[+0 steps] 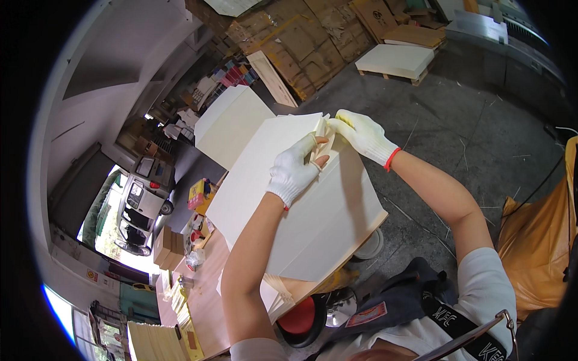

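Note:
A tall stack of large white sheets [253, 174], paper or thin card, stands on the table in front of me. My left hand [295, 165], in a white glove with bare thumb and fingertip showing, lies over the top near the right edge. Its thumb and finger close around the lifted edges of several sheets. Gloved in white with a red cuff, my right hand [360, 131] grips the far right corner of those sheets, its fingertips partly hidden. Edges fan slightly apart between the two hands.
Another white stack [232, 123] stands beyond on the left. The pinkish tabletop [208, 277] carries cartons [168, 246] and small items. A red round stool seat [296, 316] is close below the table. Farther off are a pallet of white sheets [394, 60], stacked cardboard [295, 42] and a van [141, 201].

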Available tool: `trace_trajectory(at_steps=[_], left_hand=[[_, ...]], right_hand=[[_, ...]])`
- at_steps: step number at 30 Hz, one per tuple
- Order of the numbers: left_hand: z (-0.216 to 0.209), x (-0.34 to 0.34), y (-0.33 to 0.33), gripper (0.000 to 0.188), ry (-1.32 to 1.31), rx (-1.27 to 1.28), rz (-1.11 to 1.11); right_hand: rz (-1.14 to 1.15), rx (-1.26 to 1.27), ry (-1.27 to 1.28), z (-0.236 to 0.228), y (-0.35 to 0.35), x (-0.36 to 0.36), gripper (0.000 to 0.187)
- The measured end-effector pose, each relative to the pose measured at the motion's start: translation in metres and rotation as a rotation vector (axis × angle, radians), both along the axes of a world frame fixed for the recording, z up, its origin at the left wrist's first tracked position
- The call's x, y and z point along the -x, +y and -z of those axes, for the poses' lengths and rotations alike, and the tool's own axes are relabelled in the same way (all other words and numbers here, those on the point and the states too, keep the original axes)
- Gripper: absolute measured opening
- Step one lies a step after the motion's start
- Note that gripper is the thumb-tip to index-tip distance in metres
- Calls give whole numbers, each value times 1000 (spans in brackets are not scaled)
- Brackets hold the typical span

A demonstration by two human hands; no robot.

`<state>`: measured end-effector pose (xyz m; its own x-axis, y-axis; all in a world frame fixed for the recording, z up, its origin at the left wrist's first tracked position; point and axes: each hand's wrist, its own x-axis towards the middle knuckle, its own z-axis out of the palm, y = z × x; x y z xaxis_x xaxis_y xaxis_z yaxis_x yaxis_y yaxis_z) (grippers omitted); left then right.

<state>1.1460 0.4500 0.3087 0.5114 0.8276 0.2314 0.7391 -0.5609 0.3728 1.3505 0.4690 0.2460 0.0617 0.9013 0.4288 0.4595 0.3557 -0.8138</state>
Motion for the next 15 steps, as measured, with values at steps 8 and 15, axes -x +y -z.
trace_trajectory(at_steps=[8, 15], left_hand=[[-9, -9, -12, 41, 27, -1, -32], [14, -2, -18, 67, -29, -283, -105]], right_hand=[[101, -78, -51, -7, -12, -5, 47], [-789, 655, 963, -5, -6, 12, 45]])
